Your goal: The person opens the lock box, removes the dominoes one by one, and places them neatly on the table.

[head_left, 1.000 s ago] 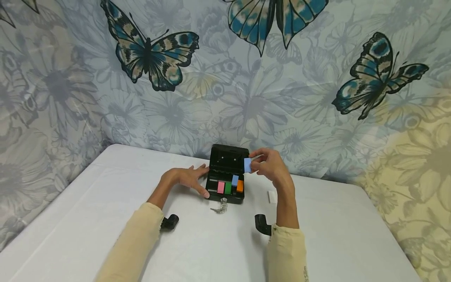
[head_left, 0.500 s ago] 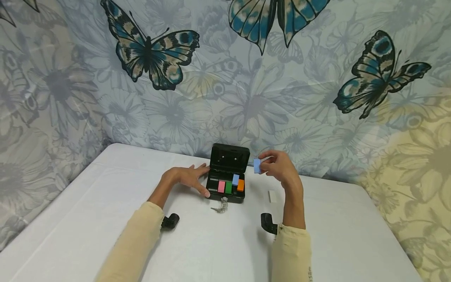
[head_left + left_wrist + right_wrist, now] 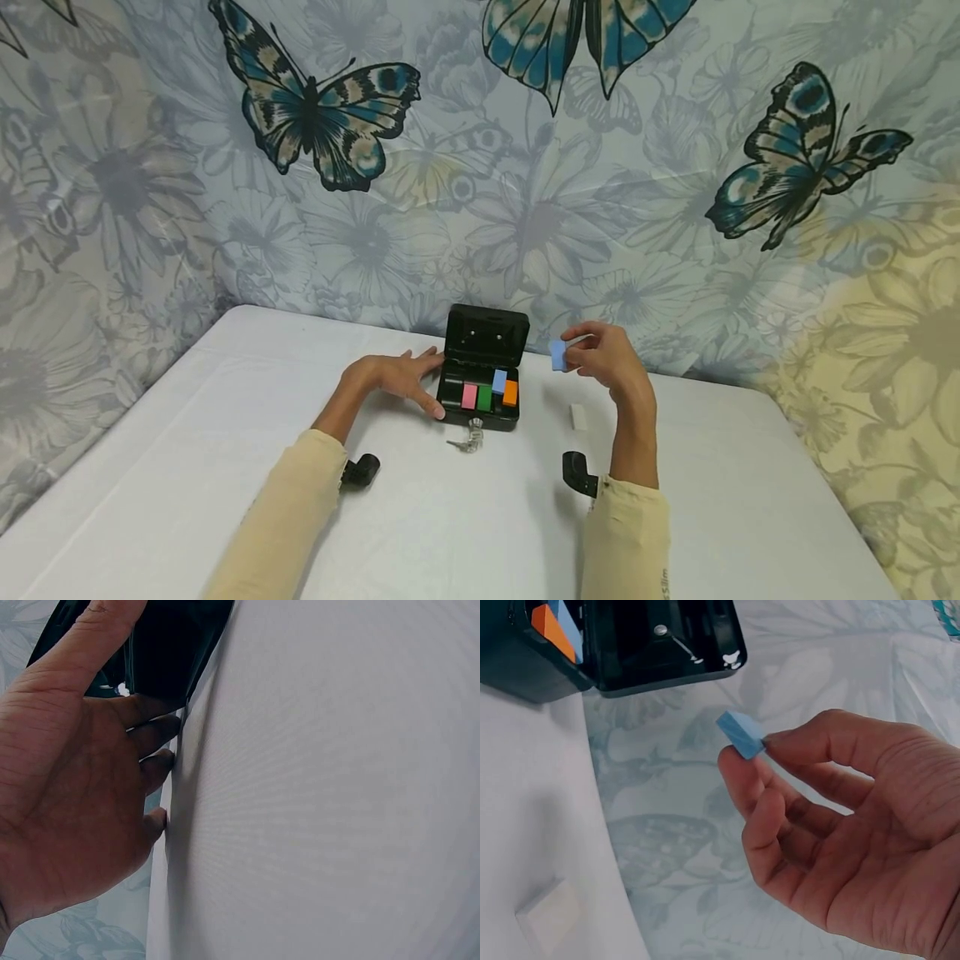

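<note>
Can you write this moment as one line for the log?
right hand: pinches blue block | left hand: touches black cash box | lid: open | white block: on white tablecloth

My sleeves (image 3: 277, 517) are being cut off by the near edge, the middle butterfly (image 3: 551, 37) by the upper one; the keys (image 3: 469, 443) are looking too small to count. In its wrist view, my left hand (image 3: 71, 780) is partly hiding the box (image 3: 176, 652).

Black cash box (image 3: 487, 321); inside it, pink block (image 3: 469, 396), green block (image 3: 484, 398), blue block (image 3: 499, 382), orange block (image 3: 511, 393); right of it, second blue block (image 3: 558, 356), white block (image 3: 577, 417); behind it, grey-blue floral backdrop (image 3: 540, 208) with teal-and-black butterflies (image 3: 309, 112).
</note>
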Demonstrator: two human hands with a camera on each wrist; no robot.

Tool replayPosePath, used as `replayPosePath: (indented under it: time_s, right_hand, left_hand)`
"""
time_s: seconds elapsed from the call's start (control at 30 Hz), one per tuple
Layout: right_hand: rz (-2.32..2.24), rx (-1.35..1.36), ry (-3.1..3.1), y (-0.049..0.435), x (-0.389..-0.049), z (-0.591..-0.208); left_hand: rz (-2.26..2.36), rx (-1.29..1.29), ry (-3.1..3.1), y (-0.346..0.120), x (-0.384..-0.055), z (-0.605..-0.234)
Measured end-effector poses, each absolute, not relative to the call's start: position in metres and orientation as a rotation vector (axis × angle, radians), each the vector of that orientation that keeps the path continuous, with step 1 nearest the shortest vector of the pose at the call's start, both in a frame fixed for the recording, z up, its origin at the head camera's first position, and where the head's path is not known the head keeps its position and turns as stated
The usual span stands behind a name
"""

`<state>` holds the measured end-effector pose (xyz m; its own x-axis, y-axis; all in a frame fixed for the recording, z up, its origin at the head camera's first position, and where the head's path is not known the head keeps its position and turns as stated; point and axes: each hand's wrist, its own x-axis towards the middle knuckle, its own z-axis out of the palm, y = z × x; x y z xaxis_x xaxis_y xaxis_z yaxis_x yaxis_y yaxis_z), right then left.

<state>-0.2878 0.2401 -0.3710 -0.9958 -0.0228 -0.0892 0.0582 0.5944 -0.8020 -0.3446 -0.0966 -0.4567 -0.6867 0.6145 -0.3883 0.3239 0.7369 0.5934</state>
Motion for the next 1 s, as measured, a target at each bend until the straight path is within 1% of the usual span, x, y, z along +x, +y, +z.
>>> replayPosePath:
  time_s: [0.7, 1.0]
  right_hand:
    - [-1.357, 0.022, 2.718, 0.258, -0.284, -0.374]
    - [-1.300, 0.096, 2.711, 0.272, -0.283, -0.381]
  left_hand:
    - [0.649, 0.693, 2.367, -0.096, -0.344, -0.454]
    - [0.637, 0.703, 2.372, -0.098, -0.344, -0.454]
